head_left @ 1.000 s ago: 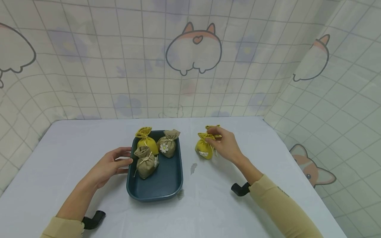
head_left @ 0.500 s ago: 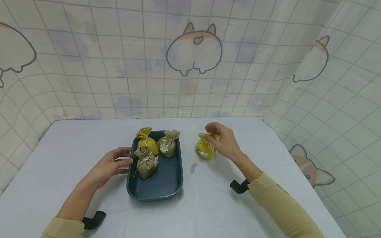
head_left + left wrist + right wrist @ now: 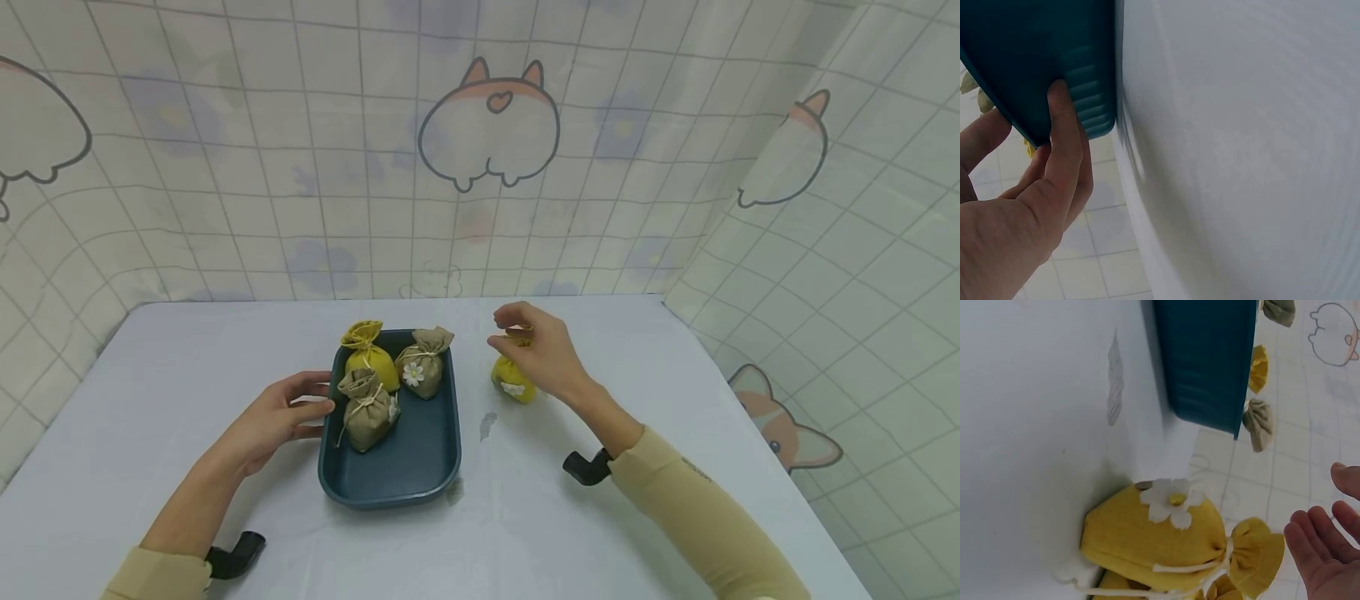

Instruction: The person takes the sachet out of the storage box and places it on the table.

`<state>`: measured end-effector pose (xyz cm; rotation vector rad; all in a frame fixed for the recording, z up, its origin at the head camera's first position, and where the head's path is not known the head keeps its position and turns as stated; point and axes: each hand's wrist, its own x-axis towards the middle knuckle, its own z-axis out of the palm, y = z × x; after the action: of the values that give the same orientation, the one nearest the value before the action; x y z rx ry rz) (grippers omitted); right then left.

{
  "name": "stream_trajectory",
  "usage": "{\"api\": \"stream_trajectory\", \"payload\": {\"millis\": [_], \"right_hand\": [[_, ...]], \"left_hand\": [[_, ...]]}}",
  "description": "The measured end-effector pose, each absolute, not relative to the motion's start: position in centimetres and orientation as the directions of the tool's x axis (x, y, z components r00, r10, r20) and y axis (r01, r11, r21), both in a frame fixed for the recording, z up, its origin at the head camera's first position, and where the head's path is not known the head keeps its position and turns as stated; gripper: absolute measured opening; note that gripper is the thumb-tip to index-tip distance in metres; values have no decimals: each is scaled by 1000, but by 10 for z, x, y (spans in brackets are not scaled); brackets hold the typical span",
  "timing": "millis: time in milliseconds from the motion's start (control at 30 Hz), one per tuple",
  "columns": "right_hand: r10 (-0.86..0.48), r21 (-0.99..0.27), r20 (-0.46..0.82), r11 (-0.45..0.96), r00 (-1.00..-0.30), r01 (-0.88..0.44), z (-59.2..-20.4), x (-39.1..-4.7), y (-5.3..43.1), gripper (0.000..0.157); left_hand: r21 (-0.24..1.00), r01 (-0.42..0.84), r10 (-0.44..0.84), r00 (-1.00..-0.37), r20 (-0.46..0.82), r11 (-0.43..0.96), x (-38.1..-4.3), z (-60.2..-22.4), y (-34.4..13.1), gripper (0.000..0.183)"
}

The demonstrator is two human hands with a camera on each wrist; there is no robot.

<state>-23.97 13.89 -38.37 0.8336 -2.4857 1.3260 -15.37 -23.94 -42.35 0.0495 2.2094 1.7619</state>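
Note:
My left hand [image 3: 272, 417] holds the left side of a dark teal tray [image 3: 408, 454]. In the left wrist view its thumb is at the rim and its fingers lie along the outer wall. Two drawstring pouches in linen brown, a front one [image 3: 367, 422] and a right one with a daisy [image 3: 423, 375], sit in the tray with a yellow pouch [image 3: 378, 362]. My right hand [image 3: 546, 354] hovers, fingers parted and holding nothing, over a yellow pouch with a white flower [image 3: 1154, 544]. Behind that lies a second yellow pouch [image 3: 1113, 586], hidden by my hand in the head view.
A white cloth [image 3: 285, 508] covers the table. Grey smudges mark it near the tray, one patch [image 3: 487, 425] to the right. A tiled-pattern curtain with cartoon corgis [image 3: 489, 125] hangs along the back and right. Black wrist mounts [image 3: 238, 556] show at both sleeves.
My right hand has moved from the rear yellow pouch leftward, with thumb and fingers parted, over the front one. My left hand and the tray have stayed still.

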Motion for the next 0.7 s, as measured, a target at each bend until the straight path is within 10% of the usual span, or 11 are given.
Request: {"api": "stream_trajectory", "payload": {"millis": [700], "right_hand": [[-480,-744,333,394,-811,-539,-389,-248,93,38]], "left_hand": [[953,-172,218,-949,-228,249,-154,-423,-239,64]]}}
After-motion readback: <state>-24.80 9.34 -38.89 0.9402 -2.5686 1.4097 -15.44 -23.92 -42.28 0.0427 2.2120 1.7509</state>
